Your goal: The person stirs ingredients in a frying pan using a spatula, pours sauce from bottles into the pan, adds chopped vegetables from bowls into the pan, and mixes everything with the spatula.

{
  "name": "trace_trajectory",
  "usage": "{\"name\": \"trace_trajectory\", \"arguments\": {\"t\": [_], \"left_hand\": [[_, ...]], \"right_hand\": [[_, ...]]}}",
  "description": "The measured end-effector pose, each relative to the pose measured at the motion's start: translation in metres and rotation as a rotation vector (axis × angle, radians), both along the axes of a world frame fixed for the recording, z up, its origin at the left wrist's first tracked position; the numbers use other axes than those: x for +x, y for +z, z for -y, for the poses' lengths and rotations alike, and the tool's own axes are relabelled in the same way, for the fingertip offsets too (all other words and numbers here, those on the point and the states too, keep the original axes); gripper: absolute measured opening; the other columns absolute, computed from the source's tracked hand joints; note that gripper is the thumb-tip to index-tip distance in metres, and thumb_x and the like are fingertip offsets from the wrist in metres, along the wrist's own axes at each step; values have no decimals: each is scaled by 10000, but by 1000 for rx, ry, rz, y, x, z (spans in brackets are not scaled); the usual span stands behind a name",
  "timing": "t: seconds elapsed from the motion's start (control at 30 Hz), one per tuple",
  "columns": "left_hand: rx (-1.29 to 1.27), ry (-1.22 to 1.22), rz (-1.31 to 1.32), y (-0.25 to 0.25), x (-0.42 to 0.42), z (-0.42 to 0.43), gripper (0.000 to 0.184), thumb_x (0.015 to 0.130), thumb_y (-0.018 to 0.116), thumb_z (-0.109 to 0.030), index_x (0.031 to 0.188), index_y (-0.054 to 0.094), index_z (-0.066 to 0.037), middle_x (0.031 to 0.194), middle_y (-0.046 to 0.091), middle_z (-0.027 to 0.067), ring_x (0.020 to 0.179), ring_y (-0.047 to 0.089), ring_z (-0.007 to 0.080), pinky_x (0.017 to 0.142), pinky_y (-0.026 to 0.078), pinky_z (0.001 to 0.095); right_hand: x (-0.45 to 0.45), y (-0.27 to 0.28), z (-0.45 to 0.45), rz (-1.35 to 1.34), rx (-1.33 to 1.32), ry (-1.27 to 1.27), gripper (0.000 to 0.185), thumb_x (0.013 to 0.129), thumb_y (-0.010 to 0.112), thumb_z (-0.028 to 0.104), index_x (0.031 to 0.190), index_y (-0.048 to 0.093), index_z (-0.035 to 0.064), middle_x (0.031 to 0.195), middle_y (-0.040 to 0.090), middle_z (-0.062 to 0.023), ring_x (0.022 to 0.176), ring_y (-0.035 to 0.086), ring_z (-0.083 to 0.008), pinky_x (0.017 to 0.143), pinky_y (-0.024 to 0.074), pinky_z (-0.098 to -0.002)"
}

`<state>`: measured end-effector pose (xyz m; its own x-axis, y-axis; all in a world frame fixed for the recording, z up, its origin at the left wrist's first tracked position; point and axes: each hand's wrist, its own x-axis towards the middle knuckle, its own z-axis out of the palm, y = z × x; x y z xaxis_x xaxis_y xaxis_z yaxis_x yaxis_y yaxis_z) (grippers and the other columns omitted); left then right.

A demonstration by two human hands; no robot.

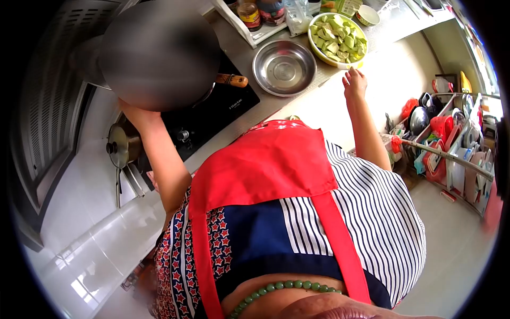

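Note:
A blurred dark round area covers the fingers of my left hand (139, 112), of which only the wrist side shows beside the black cooktop (226, 109). What it holds, if anything, is hidden. A wooden handle (232, 80) sticks out from behind the blur. My right hand (355, 83) is raised just below a yellow-rimmed bowl (362, 63) of cut pale green pieces (337, 38). Its fingers are loosely bent and somewhat apart, with nothing visible in them. Left of that bowl sits an empty metal basin (284, 68).
A white rack (234, 24) with jars (249, 16) stands at the back. Beyond the green pieces is a small bowl (367, 15). A lidded pot (123, 144) sits at the left, and a crowded dish rack (446, 151) at the right.

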<state>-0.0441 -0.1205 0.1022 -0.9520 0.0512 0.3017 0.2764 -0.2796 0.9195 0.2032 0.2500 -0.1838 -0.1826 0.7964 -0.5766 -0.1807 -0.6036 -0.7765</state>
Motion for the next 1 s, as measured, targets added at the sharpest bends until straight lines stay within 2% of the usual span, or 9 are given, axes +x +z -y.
{"name": "trace_trajectory", "arguments": {"t": [0.23, 0.37, 0.47, 0.53, 0.67, 0.73, 0.83, 0.93, 1.0], "left_hand": [[16, -174, 115, -31, 22, -40, 379, 970, 423, -222, 1273, 434, 5, 1200, 534, 115, 1066, 547, 232, 916, 473, 374], [117, -126, 151, -25, 24, -50, 386, 970, 427, -233, 1289, 428, -15, 1220, 523, 112, 1087, 540, 235, 923, 474, 378], [82, 3, 217, -17, 19, -49, 387, 968, 433, -218, 1293, 427, -8, 1242, 512, 107, 1116, 520, 229, 935, 466, 377], [116, 3, 195, -17, 15, -48, 383, 966, 437, -204, 1290, 429, -2, 1250, 509, 106, 1126, 513, 228, 947, 457, 380], [194, 49, 127, -16, 7, -28, 389, 958, 456, -186, 1295, 422, 5, 1265, 504, 106, 1131, 509, 225, 974, 435, 380], [210, 43, 40, -17, -1, -9, 385, 950, 476, -171, 1287, 434, 11, 1274, 500, 104, 1132, 507, 222, 991, 418, 378], [250, 118, -13, -11, 0, 15, 368, 947, 481, -152, 1273, 453, 17, 1274, 503, 108, 1134, 506, 227, 1000, 412, 384], [275, 245, -27, 3, 2, 33, 360, 945, 484, -142, 1267, 461, 19, 1271, 506, 113, 1135, 507, 239, 1006, 409, 397], [290, 265, -58, 2, -6, 57, 332, 926, 481, -82, 1237, 478, 34, 1230, 528, 127, 1112, 521, 245, 967, 445, 391]], "right_hand": [[5, 5, -20, 119, 162, 63, 512, 781, 713, 168, 1175, 422, 18, 1088, 541, -130, 892, 558, -196, 669, 500, -330], [3, 15, -15, 768, 1016, 1, 488, 770, 692, 120, 1194, 477, 9, 1080, 571, -148, 838, 593, -241, 707, 507, -330], [-46, 62, 6, 145, 955, 390, 362, 823, 661, 129, 1158, 565, 30, 1053, 614, -84, 914, 600, -187, 790, 503, -325], [-88, 88, 12, 133, 1041, 402, 298, 832, 645, 131, 1121, 619, 62, 1044, 651, -69, 910, 629, -167, 780, 511, -320], [-176, 131, 17, 33, 1123, 693, 331, 829, 633, 159, 1146, 603, 67, 975, 681, -120, 874, 657, -184, 777, 507, -304], [-214, 146, 30, 79, 1140, 820, 369, 771, 644, 192, 1113, 613, 57, 978, 660, -176, 863, 649, -288, 781, 503, -351], [-289, 113, 36, 101, 1356, 683, 488, 714, 665, 228, 1172, 565, 92, 1008, 637, -203, 965, 604, -358, 860, 472, -413], [-315, 126, 44, 366, 1188, 787, 473, 689, 721, 344, 1072, 590, 98, 1040, 632, -172, 1006, 595, -360, 882, 471, -424], [-324, 128, 47, 465, 1109, 796, 543, 684, 711, 467, 1070, 612, 97, 1034, 642, -165, 956, 623, -324, 815, 495, -424]]}}
